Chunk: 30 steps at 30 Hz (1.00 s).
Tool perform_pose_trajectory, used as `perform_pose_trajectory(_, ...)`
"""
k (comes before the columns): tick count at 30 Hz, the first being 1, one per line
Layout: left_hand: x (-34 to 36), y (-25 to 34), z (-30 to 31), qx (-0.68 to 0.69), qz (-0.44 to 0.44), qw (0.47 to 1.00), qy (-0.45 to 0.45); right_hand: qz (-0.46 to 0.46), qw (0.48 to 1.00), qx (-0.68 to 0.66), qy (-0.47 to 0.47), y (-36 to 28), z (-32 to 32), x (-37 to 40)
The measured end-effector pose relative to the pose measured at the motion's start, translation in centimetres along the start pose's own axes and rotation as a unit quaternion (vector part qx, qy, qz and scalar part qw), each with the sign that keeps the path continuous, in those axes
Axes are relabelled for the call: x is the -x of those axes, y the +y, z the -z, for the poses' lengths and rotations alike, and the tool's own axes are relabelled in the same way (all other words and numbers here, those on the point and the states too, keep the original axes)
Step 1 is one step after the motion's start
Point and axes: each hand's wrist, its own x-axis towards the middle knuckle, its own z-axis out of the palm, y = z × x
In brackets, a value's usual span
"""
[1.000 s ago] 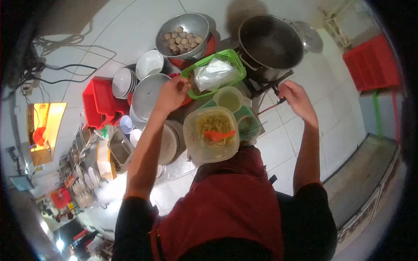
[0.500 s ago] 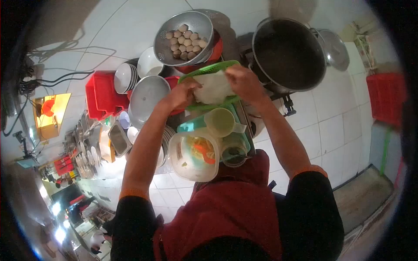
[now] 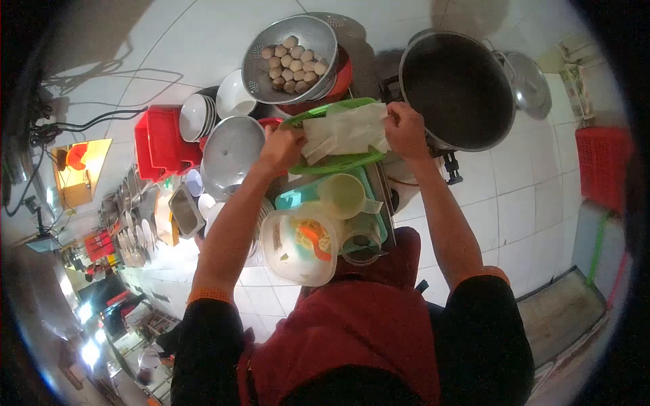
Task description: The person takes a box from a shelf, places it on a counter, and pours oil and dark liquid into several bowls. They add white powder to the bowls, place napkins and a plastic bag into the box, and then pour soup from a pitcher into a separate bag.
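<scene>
A pale, thin, flat sheet or bag (image 3: 347, 132) is stretched between my two hands over a green basket (image 3: 342, 164). My left hand (image 3: 284, 147) pinches its left end, close to the basket's rim. At the other end, my right hand (image 3: 405, 130) has its fingers closed on the sheet's edge. Behind the basket sits a metal colander (image 3: 257, 84) with several round brown balls (image 3: 296, 66). Nearer my body are a pale plastic jug (image 3: 340, 195) and a white tub (image 3: 281, 260) with orange and yellow pieces inside.
A large dark pot (image 3: 457, 91) stands on a burner to the right, its lid (image 3: 529, 86) behind it. At left are a metal lid (image 3: 233, 152), stacked white bowls (image 3: 195, 118) and a red basket (image 3: 159, 145). A red crate (image 3: 602, 168) is far right.
My right hand has moved right and slightly down, away from my left hand. The pale sheet, bunched before, is now spread wider and flatter.
</scene>
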Motion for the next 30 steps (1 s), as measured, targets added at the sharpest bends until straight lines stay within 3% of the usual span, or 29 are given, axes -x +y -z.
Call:
perform_pose_trajectory(3,1.0,-0.7,1.5,-0.047,-0.027,0.999,0.007,-0.022,1.0,0.01,-0.005,-0.5,-0.2,0.4)
perform_pose_trajectory(6,1.8,0.0,3.0,-0.024,-0.028,0.999,0.006,0.017,0.998,0.045,-0.03,-1.1,-2.0,1.0)
perform_pose_trajectory(8,1.7,0.5,3.1,0.007,-0.027,1.0,-0.001,0.061,0.976,0.184,-0.098,-1.2,-3.5,1.6)
perform_pose_trajectory(11,1.0,1.7,1.5,0.009,-0.091,0.995,0.031,0.091,0.953,0.249,-0.144,-1.5,-3.7,1.1)
perform_pose_trajectory(13,0.5,3.0,0.9,0.058,0.004,0.998,-0.027,0.068,0.946,0.281,-0.147,-2.8,-2.8,1.0)
perform_pose_trajectory(14,0.4,2.4,0.4,0.057,0.005,0.998,-0.025,0.042,0.936,0.314,-0.152,-3.5,-2.2,1.0)
perform_pose_trajectory(17,-0.4,0.9,-0.8,0.028,-0.052,0.998,0.017,0.039,0.966,0.223,-0.128,-4.7,-0.9,1.3)
perform_pose_trajectory(20,1.2,1.6,2.4,0.009,-0.066,0.997,0.023,0.058,0.986,0.132,-0.082,-4.8,-0.4,1.7)
perform_pose_trajectory(21,1.7,1.7,3.2,0.022,-0.078,0.994,0.068,0.058,0.986,0.132,-0.08,-4.3,-0.5,1.7)
perform_pose_trajectory(23,2.3,1.9,3.9,0.031,-0.092,0.989,0.113,0.095,0.978,0.087,-0.162,-2.4,-1.2,1.8)
perform_pose_trajectory(25,2.7,1.7,4.2,0.059,-0.015,0.99,0.13,0.125,0.965,0.134,-0.186,-1.7,-2.0,2.0)
perform_pose_trajectory(28,2.5,1.5,2.6,0.039,-0.088,0.992,0.082,0.153,0.947,0.195,-0.205,-1.9,-2.7,1.5)
perform_pose_trajectory(30,2.0,2.6,1.6,0.008,-0.039,0.998,0.042,0.149,0.946,0.209,-0.197,-2.9,-2.4,1.2)
